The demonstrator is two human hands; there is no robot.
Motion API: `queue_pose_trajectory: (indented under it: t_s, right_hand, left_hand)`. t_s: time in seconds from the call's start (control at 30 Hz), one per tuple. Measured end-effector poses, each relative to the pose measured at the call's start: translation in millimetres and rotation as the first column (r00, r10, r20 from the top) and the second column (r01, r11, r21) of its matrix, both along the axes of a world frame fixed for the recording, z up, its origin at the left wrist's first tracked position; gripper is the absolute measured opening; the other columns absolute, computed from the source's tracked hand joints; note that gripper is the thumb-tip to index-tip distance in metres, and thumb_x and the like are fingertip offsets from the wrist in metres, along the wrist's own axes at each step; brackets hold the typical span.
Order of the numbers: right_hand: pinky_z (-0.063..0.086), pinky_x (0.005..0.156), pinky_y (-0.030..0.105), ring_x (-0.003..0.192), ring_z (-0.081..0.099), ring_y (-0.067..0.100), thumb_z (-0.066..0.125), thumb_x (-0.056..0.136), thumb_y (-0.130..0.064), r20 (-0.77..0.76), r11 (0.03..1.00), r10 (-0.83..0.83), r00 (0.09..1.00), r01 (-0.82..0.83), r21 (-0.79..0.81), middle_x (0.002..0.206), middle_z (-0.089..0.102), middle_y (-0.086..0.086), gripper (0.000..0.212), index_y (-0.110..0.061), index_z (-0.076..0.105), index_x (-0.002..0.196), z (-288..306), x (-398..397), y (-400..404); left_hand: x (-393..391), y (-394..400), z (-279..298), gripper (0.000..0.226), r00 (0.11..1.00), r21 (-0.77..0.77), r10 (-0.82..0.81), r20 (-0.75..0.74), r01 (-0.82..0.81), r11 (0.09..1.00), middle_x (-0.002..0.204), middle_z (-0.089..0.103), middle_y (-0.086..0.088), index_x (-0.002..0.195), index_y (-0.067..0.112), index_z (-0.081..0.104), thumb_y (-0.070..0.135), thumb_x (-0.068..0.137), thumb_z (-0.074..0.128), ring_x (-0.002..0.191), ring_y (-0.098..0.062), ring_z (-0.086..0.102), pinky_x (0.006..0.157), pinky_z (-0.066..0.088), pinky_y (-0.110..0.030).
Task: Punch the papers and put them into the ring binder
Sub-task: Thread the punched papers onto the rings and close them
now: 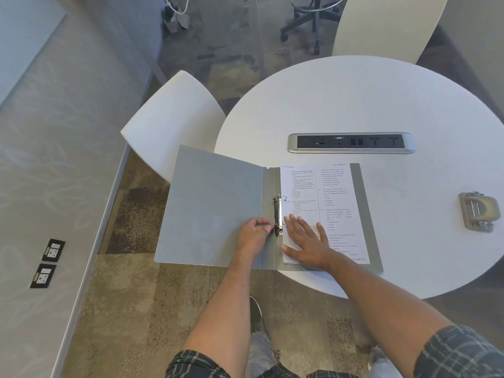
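Note:
A grey ring binder lies open at the table's near left edge, its left cover hanging past the rim. Printed papers lie on its right half, by the metal ring mechanism along the spine. My left hand has its fingers curled and pinches the lower end of that mechanism. My right hand rests flat, fingers spread, on the lower left part of the papers. A metal hole punch sits apart at the table's right side.
The round white table carries a built-in socket strip behind the binder. A white chair stands to the left, another beyond the table, and an office chair base on the carpet.

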State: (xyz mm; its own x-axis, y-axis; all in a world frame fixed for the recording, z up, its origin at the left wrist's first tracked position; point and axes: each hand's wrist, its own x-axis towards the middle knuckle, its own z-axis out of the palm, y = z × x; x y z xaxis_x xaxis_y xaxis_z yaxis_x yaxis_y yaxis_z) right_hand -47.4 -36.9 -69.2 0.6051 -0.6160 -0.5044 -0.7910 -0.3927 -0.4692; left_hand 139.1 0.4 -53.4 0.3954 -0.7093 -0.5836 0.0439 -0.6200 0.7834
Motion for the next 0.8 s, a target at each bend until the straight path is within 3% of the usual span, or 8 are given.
queue_pose_trajectory:
  t_s: [0.27,0.47,0.63,0.73,0.8]
  right_hand:
    - [-0.024,0.118,0.050,0.151,-0.027,0.006,0.019,0.101,-0.067,-0.020,1.000,-0.008,1.000,0.008,0.001,0.162,-0.030,-0.018,0.072,-0.042,-0.021,0.156,0.2,2.8,0.1]
    - [-0.025,0.117,0.048,0.150,-0.027,0.004,0.020,0.100,-0.069,-0.013,1.000,-0.007,1.000,0.007,0.003,0.162,-0.030,-0.019,0.073,-0.045,-0.021,0.155,-2.7,2.0,-0.8]
    - [-0.024,0.118,0.048,0.150,-0.026,0.003,0.022,0.100,-0.068,0.013,1.000,-0.008,1.000,0.008,0.030,0.161,-0.030,-0.021,0.073,-0.046,-0.020,0.156,-1.1,1.0,-1.8]
    - [-0.022,0.118,0.046,0.152,-0.022,0.003,0.028,0.104,-0.061,0.066,0.998,-0.043,0.997,0.041,0.038,0.163,-0.024,-0.021,0.069,-0.047,-0.013,0.158,-0.8,-1.8,-1.2]
    - [-0.019,0.121,0.045,0.154,-0.012,0.001,0.039,0.105,-0.049,0.168,0.992,-0.116,0.979,0.107,0.063,0.166,-0.010,-0.021,0.066,-0.048,0.001,0.159,1.4,-4.7,0.4]
  left_hand:
    - [-4.4,1.3,2.2,0.025,0.997,-0.009,-0.044,0.059,0.045,0.999,0.105,0.074,0.000,0.110,0.024,0.065,0.035,0.090,0.075,0.100,-0.013,0.069,0.076,0.048,-0.026]
    - [-8.5,0.3,2.2,0.007,0.989,-0.008,-0.046,0.138,0.047,0.999,0.095,0.076,0.004,0.100,0.023,0.069,0.026,0.094,0.068,0.095,-0.014,0.071,0.080,0.054,-0.029]
    - [-14.1,3.6,6.5,0.009,0.987,-0.007,-0.021,0.161,0.022,1.000,0.091,0.075,0.010,0.101,0.022,0.069,0.027,0.094,0.068,0.088,-0.009,0.069,0.074,0.051,-0.024]
    - [-16.9,3.9,9.4,0.010,0.985,-0.002,-0.019,0.173,0.019,1.000,0.092,0.075,0.008,0.101,0.022,0.069,0.028,0.093,0.069,0.089,-0.011,0.070,0.078,0.055,-0.026]
    - [-17.7,3.5,10.4,0.010,0.983,0.001,-0.020,0.180,0.020,1.000,0.092,0.075,0.007,0.100,0.022,0.068,0.029,0.093,0.069,0.089,-0.012,0.071,0.078,0.057,-0.027]
